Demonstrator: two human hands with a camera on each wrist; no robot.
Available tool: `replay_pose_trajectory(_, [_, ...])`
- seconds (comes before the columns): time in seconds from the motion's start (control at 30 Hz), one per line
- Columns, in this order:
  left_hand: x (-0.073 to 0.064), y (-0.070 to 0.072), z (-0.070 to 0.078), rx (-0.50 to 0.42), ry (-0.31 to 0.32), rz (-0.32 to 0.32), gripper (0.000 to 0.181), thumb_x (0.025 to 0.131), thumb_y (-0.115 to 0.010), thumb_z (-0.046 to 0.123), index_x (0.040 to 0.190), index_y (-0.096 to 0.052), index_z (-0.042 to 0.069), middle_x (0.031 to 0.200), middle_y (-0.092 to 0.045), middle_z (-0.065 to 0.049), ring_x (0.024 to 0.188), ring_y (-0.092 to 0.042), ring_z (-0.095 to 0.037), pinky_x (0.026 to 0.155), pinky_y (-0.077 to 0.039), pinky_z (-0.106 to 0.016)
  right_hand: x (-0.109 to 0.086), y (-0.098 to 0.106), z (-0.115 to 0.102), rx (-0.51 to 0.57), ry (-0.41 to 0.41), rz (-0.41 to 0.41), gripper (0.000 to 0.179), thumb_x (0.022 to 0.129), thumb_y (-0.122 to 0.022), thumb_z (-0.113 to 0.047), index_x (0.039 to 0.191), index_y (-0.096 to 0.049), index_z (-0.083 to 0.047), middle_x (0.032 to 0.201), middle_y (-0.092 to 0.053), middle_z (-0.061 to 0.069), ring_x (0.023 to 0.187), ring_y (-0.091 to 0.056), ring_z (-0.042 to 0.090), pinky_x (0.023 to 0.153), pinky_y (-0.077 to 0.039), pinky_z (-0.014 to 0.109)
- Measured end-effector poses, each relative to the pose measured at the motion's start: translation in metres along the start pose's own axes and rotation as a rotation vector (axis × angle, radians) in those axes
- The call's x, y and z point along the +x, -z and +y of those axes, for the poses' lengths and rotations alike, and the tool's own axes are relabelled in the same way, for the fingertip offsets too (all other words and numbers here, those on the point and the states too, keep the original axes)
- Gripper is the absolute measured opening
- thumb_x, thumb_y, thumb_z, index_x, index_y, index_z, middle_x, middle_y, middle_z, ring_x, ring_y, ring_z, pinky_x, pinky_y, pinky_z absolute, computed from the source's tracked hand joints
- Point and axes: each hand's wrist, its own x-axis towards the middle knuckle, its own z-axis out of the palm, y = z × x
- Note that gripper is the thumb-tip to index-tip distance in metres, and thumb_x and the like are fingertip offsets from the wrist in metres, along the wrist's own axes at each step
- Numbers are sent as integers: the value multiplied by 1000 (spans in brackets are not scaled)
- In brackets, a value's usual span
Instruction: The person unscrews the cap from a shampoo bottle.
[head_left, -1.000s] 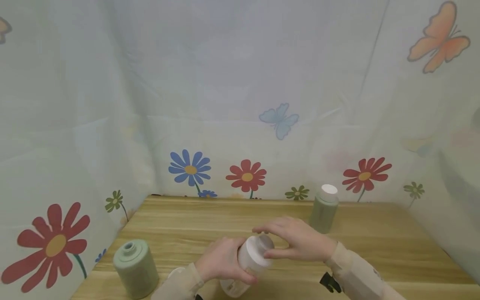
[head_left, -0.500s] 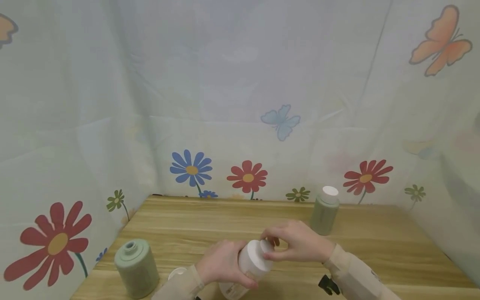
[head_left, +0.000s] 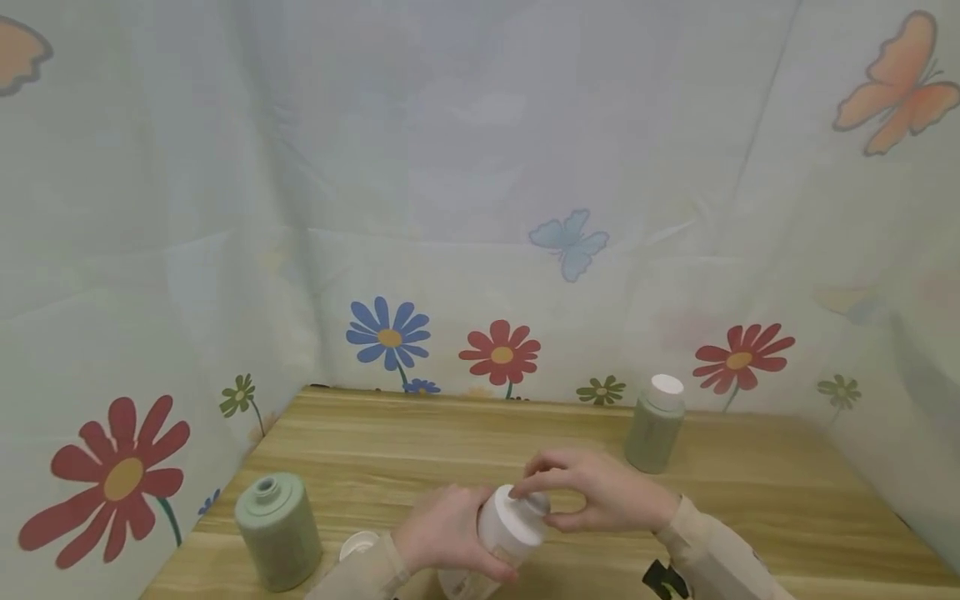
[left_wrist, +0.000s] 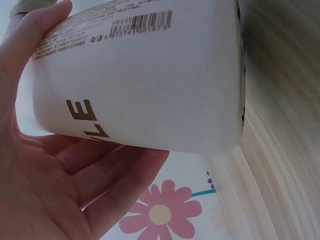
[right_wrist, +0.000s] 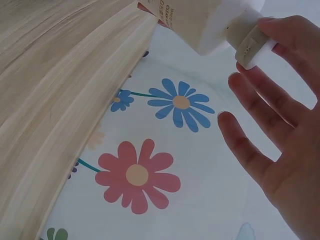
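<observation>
A white bottle (head_left: 504,528) with brown print is held tilted above the table, its neck end up and toward the right. My left hand (head_left: 452,531) grips it round the body. In the left wrist view the bottle (left_wrist: 150,85) shows a barcode, and its base is off the table. My right hand (head_left: 600,493) pinches the small white cap (right_wrist: 255,46) at the bottle's neck between thumb and forefinger. The other fingers of this hand (right_wrist: 287,130) are spread away from the cap. How far the cap is screwed on cannot be seen.
A green bottle (head_left: 277,533) with an open neck stands at the left. Beside the left sleeve lies a round white lid (head_left: 358,543), partly covered. Another green bottle (head_left: 655,429) with a white cap stands at the back right. A flowered curtain (head_left: 450,167) surrounds the wooden table (head_left: 390,433).
My right fingers have closed in on the cap and shifted their hold round it. The left hand keeps its grip on the bottle. The head view has shifted slightly.
</observation>
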Motion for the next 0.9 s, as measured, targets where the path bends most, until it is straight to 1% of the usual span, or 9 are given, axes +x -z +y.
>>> replay_pose_trajectory(0.07, [-1,-1,0,3,-3,-2,57,57,-85,53,100,-64,24,82,-65,18,65,-53,6,57,-43,-17,-2,-2,-1,16,-11,0,40,87,-72,-21,125,-60,-22,112,-62,-6,100,-60,6,85,-51,21])
replay_pose_trajectory(0.13, [-1,-2,1,-3,-6,-3,57,57,-85,53,100,-63,23,82,-65,17,65,-53,6,57,-43,-17,-4,-4,-2,36,-47,-1,43,89,-70,-27,129,-57,-20,114,-62,-8,100,-60,4,85,-51,21])
replay_pose_trajectory(0.27, [-1,-1,2,-24,-11,1,57,57,-86,51,100,-63,22,83,-65,16,67,-54,6,58,-44,-18,-6,-7,-5,70,-192,-7,49,92,-63,-40,135,-53,-18,110,-62,-11,96,-58,3,83,-50,22])
replay_pose_trajectory(0.37, [-1,1,2,-42,-12,2,56,57,-86,50,100,-64,21,85,-67,14,68,-55,5,60,-46,-18,-7,-8,-7,91,-310,-10,43,93,-59,-44,129,-56,-20,100,-61,-14,89,-57,3,79,-49,22])
replay_pose_trajectory(0.47, [0,2,2,-55,-9,-9,55,58,-86,49,101,-64,21,87,-67,14,70,-56,5,61,-47,-19,-5,-9,-7,114,-373,-13,33,94,-57,-45,118,-60,-24,91,-59,-16,82,-56,3,74,-47,20])
replay_pose_trajectory(0.57, [0,3,3,-59,-8,-16,56,59,-87,48,102,-64,21,88,-68,13,71,-56,4,61,-47,-19,-3,-9,-6,115,-383,-12,27,93,-59,-47,108,-62,-26,83,-58,-18,76,-55,1,71,-47,18])
replay_pose_trajectory(0.67, [0,5,3,-52,-10,-10,56,58,-87,48,102,-63,21,88,-68,13,71,-56,4,61,-47,-19,1,-8,-6,95,-359,0,27,90,-62,-47,105,-64,-24,82,-59,-17,75,-55,1,70,-47,17])
replay_pose_trajectory(0.8, [1,6,2,-28,-7,0,57,57,-87,49,101,-64,21,87,-68,12,70,-56,4,61,-46,-19,3,-5,-6,57,-286,13,27,90,-65,-41,109,-65,-20,92,-65,-14,82,-59,1,75,-51,19])
replay_pose_trajectory(0.9, [2,5,2,-14,-4,-5,58,57,-87,50,101,-64,21,86,-68,13,69,-56,4,60,-46,-18,2,-3,-6,47,-220,11,27,90,-68,-33,113,-64,-19,103,-66,-11,89,-61,1,79,-52,19])
